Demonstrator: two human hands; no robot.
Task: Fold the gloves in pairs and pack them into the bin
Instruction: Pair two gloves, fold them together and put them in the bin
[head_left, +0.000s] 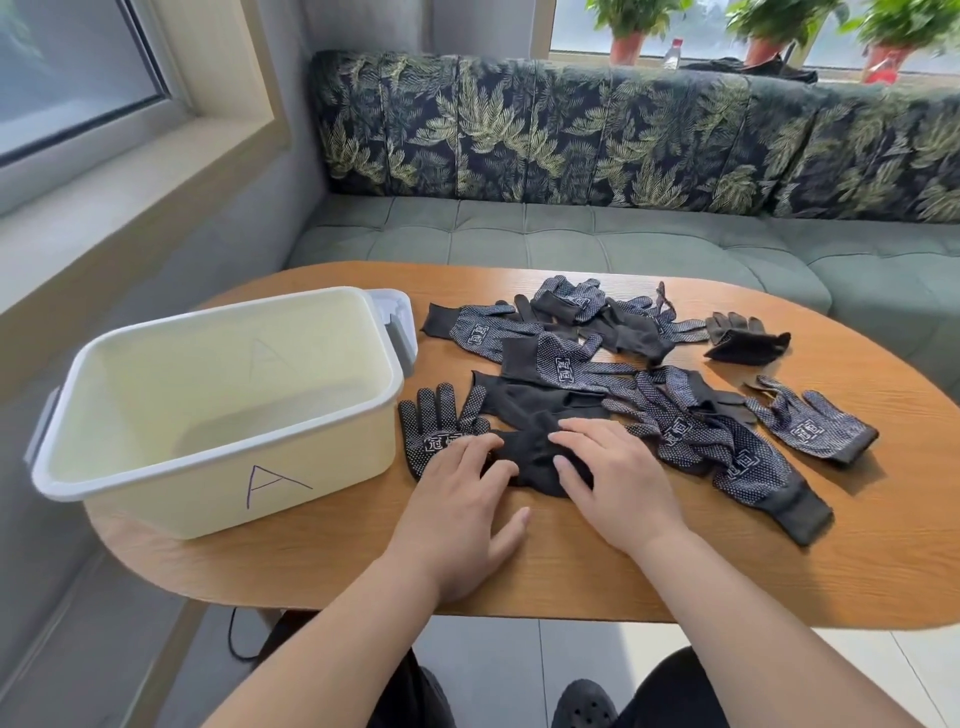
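Several black gloves with white grip dots lie spread over the wooden table (571, 571). One dotted glove (434, 428) lies palm up, fingers pointing away, beside the bin. My left hand (460, 514) rests flat on its cuff end. A plain black glove (535, 454) lies crumpled between my hands. My right hand (618, 478) presses on it with fingers spread. The pale yellow bin (218, 395), marked "A", stands empty at the left.
A pile of loose gloves (623, 364) covers the table's middle and right. A folded dark glove (745, 338) sits at the far right of the pile. A green sofa (571, 228) with leaf-print cushions runs behind the table. Bare wood lies near the front edge.
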